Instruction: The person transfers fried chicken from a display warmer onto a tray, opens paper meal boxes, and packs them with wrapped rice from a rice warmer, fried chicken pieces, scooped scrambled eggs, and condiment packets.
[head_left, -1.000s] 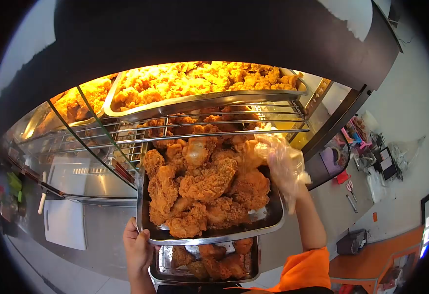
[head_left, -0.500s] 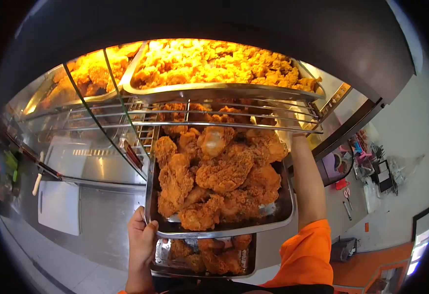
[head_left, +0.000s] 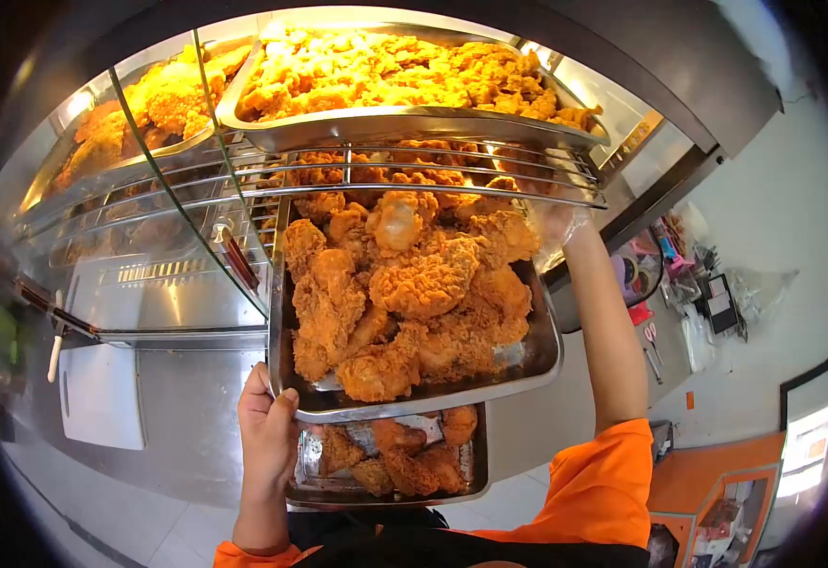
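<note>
A metal tray point(head_left: 423, 409) heaped with fried chicken point(head_left: 423, 275) juts out from under the wire rack of a lit display case. My left hand point(head_left: 270, 428) grips its near left corner, thumb on the rim. At the tray's right side, my right hand point(head_left: 548, 222) reaches under the rack's front bars in a clear plastic glove; its fingers are blurred and partly hidden. Below the held tray is a second tray point(head_left: 478, 473) with several darker chicken pieces point(head_left: 400, 459).
On the wire rack point(head_left: 433, 187) sits a large tray point(head_left: 338, 128) of fried pieces, with another tray at its left. Glass panels are at the left. A white board point(head_left: 102, 398) lies on the counter; scissors point(head_left: 652, 346) and packets lie at the right.
My right hand has moved from the chicken at the tray's right edge to deeper beside it, under the rack. My left hand still holds the corner. The view has shifted.
</note>
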`<state>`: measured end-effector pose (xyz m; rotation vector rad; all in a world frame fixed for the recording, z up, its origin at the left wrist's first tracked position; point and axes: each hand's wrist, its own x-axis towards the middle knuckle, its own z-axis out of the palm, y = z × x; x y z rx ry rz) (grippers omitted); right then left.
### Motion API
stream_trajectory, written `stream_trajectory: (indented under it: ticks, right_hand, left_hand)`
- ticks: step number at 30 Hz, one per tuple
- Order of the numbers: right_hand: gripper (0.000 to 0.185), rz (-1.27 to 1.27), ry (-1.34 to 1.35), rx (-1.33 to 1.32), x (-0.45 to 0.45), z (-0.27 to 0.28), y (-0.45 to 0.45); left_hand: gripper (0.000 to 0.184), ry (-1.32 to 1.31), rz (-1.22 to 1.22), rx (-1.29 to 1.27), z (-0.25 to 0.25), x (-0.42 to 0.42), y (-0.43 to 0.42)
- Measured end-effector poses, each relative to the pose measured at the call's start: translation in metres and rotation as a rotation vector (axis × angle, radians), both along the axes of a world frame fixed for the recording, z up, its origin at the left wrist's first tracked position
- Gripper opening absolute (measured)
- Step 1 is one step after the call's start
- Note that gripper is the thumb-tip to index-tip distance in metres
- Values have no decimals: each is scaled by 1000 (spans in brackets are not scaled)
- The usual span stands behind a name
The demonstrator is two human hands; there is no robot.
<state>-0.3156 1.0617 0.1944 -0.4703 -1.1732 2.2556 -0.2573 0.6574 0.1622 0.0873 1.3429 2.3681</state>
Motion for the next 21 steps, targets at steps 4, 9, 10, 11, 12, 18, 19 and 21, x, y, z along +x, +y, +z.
stream_trajectory:
  ticks: [4,9,10,11,12,18,19,21]
  right_hand:
    - [28,15,-91,19,45,-8,-15]
    - [26,0,-150,-29,98,19,-60]
    - [26,76,-132,-2,107,21,-58]
    - [26,153,-116,20,116,21,-55]
    - [27,232,-101,39,126,18,-53]
    - [35,128,-194,53,179,18,-63]
    - [39,511,-95,-166,198,0,-30]
    - [48,186,-183,138,224,1,-61]
  left_hand:
    - [9,-31,-3,10,-2,-2,-1]
    - [9,-18,3,5,3,-4,-2]
    - [8,13,-8,21,-4,-6,-4]
    - [8,6,-9,15,-4,-7,-3]
    - [8,0,-9,6,-4,-8,-3]
    - [10,-9,21,-43,-6,-8,-1]
    - [11,2,-7,-26,-12,-11,-4]
    - [12,-1,-8,-35,-5,-10,-1]
